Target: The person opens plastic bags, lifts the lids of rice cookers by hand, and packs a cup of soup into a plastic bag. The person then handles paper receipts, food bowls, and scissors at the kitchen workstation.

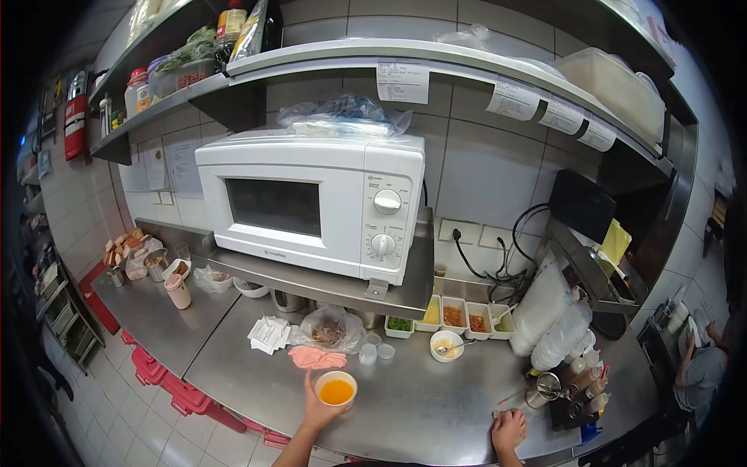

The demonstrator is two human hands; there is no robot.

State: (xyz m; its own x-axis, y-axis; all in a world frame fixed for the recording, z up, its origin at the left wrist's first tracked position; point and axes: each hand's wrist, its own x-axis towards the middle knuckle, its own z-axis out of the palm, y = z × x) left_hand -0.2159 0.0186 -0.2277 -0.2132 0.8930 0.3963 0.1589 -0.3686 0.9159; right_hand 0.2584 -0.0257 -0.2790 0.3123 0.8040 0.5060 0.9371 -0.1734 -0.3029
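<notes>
My left hand (319, 409) is wrapped round a white cup (336, 388) of orange liquid, above the front of the steel counter. To the right, my right hand (510, 430) rests low at the counter, its fingers curled over a small beige thing, perhaps a cloth, mostly hidden under them. A pink cloth (317, 358) lies just behind the cup, with small clear plastic cups (368, 354) beside it. Farther back, a white bowl (447, 346) holds a spoon and some food. A thin red-ended stick (511, 397) lies behind my right hand.
A white microwave (311, 206) stands on a raised shelf. Ingredient tubs (454, 314) line the back. Sauce bottles (595, 387) and a metal container (542, 390) stand at the right. Paper slips (269, 334) and a plastic bag (327, 327) lie left of centre. Another person (700, 366) is at far right.
</notes>
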